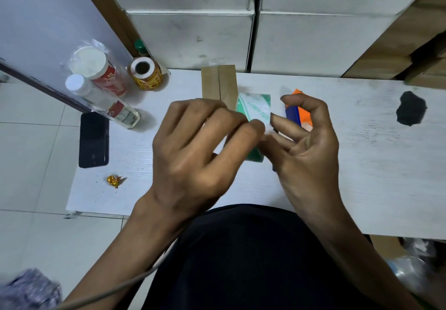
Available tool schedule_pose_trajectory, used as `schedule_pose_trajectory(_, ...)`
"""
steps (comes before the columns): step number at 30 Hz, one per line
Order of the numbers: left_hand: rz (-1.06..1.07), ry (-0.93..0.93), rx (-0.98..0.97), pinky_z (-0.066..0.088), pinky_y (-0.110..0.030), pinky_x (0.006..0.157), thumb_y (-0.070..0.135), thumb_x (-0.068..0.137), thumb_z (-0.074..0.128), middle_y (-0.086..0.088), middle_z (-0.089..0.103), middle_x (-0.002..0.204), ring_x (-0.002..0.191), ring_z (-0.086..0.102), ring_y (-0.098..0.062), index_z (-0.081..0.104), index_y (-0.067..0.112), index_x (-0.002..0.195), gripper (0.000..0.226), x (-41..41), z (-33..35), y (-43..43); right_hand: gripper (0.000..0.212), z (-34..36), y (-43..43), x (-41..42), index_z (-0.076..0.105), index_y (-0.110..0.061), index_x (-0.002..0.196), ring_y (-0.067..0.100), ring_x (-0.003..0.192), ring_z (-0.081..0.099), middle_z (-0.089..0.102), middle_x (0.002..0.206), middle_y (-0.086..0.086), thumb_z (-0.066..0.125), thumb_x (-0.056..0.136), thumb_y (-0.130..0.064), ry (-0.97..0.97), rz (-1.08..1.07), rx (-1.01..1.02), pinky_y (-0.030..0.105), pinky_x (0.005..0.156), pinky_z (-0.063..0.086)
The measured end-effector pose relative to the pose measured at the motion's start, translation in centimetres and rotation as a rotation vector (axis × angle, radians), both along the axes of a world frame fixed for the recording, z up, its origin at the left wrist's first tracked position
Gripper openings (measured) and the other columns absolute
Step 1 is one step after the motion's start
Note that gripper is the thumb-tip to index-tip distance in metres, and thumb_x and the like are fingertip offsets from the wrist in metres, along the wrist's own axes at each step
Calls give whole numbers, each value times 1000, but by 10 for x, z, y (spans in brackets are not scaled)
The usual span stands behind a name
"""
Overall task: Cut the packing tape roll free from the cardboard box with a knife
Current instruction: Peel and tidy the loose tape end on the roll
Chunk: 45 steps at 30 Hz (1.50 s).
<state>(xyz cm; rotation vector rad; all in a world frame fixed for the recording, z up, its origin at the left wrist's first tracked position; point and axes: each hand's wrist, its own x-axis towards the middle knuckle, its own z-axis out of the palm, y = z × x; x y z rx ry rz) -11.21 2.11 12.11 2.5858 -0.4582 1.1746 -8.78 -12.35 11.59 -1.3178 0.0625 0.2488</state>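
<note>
The person sits at a low white table (337, 177), and both hands are raised a little above it, close together in the middle. The left hand (193, 150) shows its back to the camera; its fingers are curled, and the thumb and forefinger are pinching the edge of a green and white tape roll (255, 107), which stands between the two hands. The right hand (311, 150) is turned with the palm to the left; its fingertips meet the left ones at the same white edge of the tape, while the other fingers are loosely bent. Behind the right fingers I see something blue and orange (298, 111), but I cannot tell if it is the knife or if the hand is holding it. The cardboard box (218, 84) stands on the table just behind the left hand, touching the tape roll or very near to it. On the left side of the table there are two plastic bottles (101, 87), a yellow roll (146, 73), a black phone (94, 139) and a small crumpled wrapper (113, 180). A dark lump (410, 109) lies far to the right
</note>
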Motion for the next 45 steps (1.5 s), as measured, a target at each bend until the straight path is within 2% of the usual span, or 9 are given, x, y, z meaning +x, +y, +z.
schedule_pose_trajectory(4,-71,23,84,42,-36,60,0,93,65,-8,71,68,63,66,-30,80,9,76,24,-1,-3,5,70,-1,-6,1,41,-11,129,19,86,75,71,114,16,59,75,30,3,55,80,12,53,48)
schedule_pose_trajectory(7,-101,70,87,41,-36,61,-1,91,69,-7,71,70,66,67,-30,80,10,76,22,-5,-8,11,74,-7,-11,2,37,-10,138,25,94,71,64,123,24,46,74,27,-1,103,163,15,59,51)
schedule_pose_trajectory(10,-113,115,97,37,-35,61,0,92,69,-7,70,71,66,66,-29,80,11,77,22,-5,-7,13,79,-9,-14,4,36,-7,143,38,108,65,61,127,29,43,66,14,53,133,305,33,82,57)
schedule_pose_trajectory(12,-105,146,109,34,-35,61,0,91,70,-6,70,71,66,63,-29,80,12,78,20,-4,-6,14,74,-8,-14,5,35,-4,144,41,110,62,60,128,31,42,72,8,89,131,377,42,93,52)
schedule_pose_trajectory(15,-89,222,76,30,-32,64,3,92,69,-6,69,72,67,59,-30,79,12,79,19,-4,-5,13,66,-9,-14,5,37,-3,143,40,109,61,60,128,32,37,78,5,115,125,378,44,95,49)
schedule_pose_trajectory(17,-105,274,23,36,-33,61,8,95,69,-6,70,74,67,59,-31,79,12,81,18,-4,-5,13,66,-9,-14,5,37,-3,143,39,110,61,59,129,32,42,77,7,103,140,360,43,94,49)
schedule_pose_trajectory(24,-101,391,-37,51,-45,59,27,94,73,-4,77,78,71,66,-31,77,10,91,17,-2,6,18,68,-9,-12,4,35,-7,143,31,105,69,64,126,26,50,79,13,2,180,207,25,76,54)
schedule_pose_trajectory(31,-131,461,18,47,-47,60,20,94,71,-4,72,76,70,58,-33,76,14,85,13,0,9,20,78,-12,-13,2,29,-8,146,35,111,67,63,128,24,53,76,18,-20,202,169,42,91,55)
schedule_pose_trajectory(45,-97,630,-70,52,-43,62,27,89,72,3,69,77,74,58,-28,73,19,83,9,2,19,13,79,-15,-15,3,25,-8,148,32,117,66,60,134,21,53,79,20,-39,225,155,48,100,52)
